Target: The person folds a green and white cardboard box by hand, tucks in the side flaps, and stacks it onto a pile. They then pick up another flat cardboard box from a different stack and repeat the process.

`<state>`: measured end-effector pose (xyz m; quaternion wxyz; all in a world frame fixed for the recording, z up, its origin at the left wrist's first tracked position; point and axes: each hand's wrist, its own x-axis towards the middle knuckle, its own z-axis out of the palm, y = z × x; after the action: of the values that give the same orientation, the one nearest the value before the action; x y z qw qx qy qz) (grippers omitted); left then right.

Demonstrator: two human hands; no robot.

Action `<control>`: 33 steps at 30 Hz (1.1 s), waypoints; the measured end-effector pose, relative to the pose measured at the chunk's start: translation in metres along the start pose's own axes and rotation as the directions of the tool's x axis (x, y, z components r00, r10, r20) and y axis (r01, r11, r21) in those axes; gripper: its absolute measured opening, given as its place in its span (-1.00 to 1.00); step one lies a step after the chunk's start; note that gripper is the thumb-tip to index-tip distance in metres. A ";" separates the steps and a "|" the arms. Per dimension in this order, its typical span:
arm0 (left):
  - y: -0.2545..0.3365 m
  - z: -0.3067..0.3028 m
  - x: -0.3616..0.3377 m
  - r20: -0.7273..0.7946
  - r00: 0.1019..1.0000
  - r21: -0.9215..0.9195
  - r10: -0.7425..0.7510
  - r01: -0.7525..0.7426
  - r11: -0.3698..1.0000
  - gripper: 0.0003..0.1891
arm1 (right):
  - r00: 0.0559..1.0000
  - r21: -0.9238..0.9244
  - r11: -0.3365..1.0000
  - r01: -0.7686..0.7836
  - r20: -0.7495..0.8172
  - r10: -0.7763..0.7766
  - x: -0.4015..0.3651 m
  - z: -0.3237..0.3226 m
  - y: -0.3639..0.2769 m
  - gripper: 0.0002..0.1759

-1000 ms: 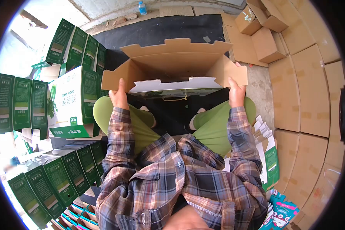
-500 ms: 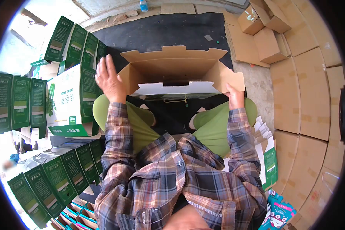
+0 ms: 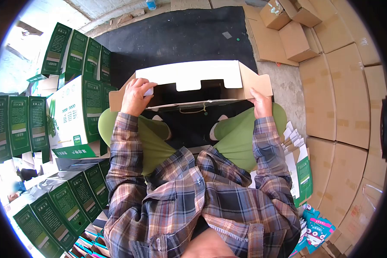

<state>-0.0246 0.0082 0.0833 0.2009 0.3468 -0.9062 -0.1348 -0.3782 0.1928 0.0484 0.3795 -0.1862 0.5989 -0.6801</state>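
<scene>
I saw brown shipping boxes (image 3: 339, 99) stacked along the right side and green printed boxes (image 3: 73, 112) ranked on the left. Between them, above the person's knees, sat the carton (image 3: 193, 74), its white lid flap tipped across the top. Its inside was dark, so I could not tell the contents. The left hand (image 3: 135, 96) was curled tight over the lid's left corner. The right hand (image 3: 261, 103) was clamped on the brown end flap.
</scene>
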 end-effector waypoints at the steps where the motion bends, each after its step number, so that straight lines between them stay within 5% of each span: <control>1: 0.000 -0.001 0.000 0.022 1.000 0.053 0.007 -0.008 0.999 -0.62 | 1.000 -0.007 1.000 -0.003 -0.003 0.002 0.000 0.000 0.000 -0.49; 4: 0.000 -0.003 0.001 0.161 0.986 0.125 0.040 -0.061 0.990 -0.58 | 0.984 -0.279 0.945 0.172 0.090 -0.153 0.008 -0.005 0.010 -0.42; 8: 0.001 -0.002 -0.001 0.184 0.983 0.174 -0.005 -0.028 0.984 -0.54 | 0.915 -0.225 0.939 0.260 0.367 -0.166 -0.008 0.021 -0.017 -0.23; 11: 0.004 -0.003 -0.002 0.163 0.987 0.196 0.000 -0.033 0.980 -0.57 | 0.790 -0.465 0.722 0.512 0.585 -0.183 0.006 0.016 -0.017 -0.28; 15: -0.004 0.000 -0.006 0.062 0.998 0.168 0.031 -0.041 0.985 -0.59 | 0.840 -0.609 0.675 0.416 0.543 -0.028 0.012 0.022 -0.011 -0.29; 17: 0.009 -0.019 -0.005 -0.375 0.918 0.198 0.128 -0.056 0.979 -0.64 | 0.845 -0.638 0.625 0.449 0.531 -0.063 0.010 0.025 -0.010 -0.31; 19: 0.020 -0.027 -0.022 -0.626 0.779 0.143 -0.026 0.148 0.979 -0.66 | 0.842 -0.636 0.623 0.456 0.536 -0.070 0.011 0.023 -0.006 -0.30; 21: 0.013 -0.018 -0.037 -0.771 0.583 -0.175 -0.258 0.196 0.965 -0.49 | 0.837 -0.632 0.618 0.467 0.541 -0.081 0.012 0.024 -0.005 -0.29; 22: 0.008 -0.010 -0.042 -0.772 0.581 -0.171 -0.259 0.202 0.964 -0.49 | 0.842 -0.632 0.625 0.458 0.534 -0.077 0.010 0.025 -0.007 -0.29; 24: 0.003 -0.001 -0.047 -0.597 0.653 -0.677 -0.466 -0.099 0.729 -0.29 | 0.846 -0.631 0.632 0.449 0.528 -0.073 0.009 0.028 -0.011 -0.29; 25: 0.003 0.000 -0.048 -0.598 0.652 -0.676 -0.466 -0.098 0.730 -0.29 | 0.844 -0.638 0.629 0.444 0.533 -0.055 0.009 0.028 -0.011 -0.26; 27: 0.008 0.002 -0.048 -0.332 0.924 -0.584 -0.192 -0.042 0.810 -0.19 | 0.843 -0.646 0.625 0.438 0.537 -0.036 0.009 0.028 -0.012 -0.22; 31: 0.018 0.022 -0.031 -0.203 0.927 -0.467 -0.315 0.191 0.863 -0.23 | 0.873 -0.625 0.678 0.386 0.486 -0.048 0.011 0.028 -0.007 -0.32; 33: 0.022 0.027 -0.022 -0.184 0.929 -0.192 -0.321 0.286 0.939 -0.29 | 0.899 -0.590 0.741 0.321 0.435 -0.043 0.012 0.030 -0.002 -0.40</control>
<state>-0.0348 0.0423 0.0620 0.3009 0.4779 -0.8008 -0.1994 -0.3658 0.1636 0.0543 0.3340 -0.4973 0.6859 -0.4131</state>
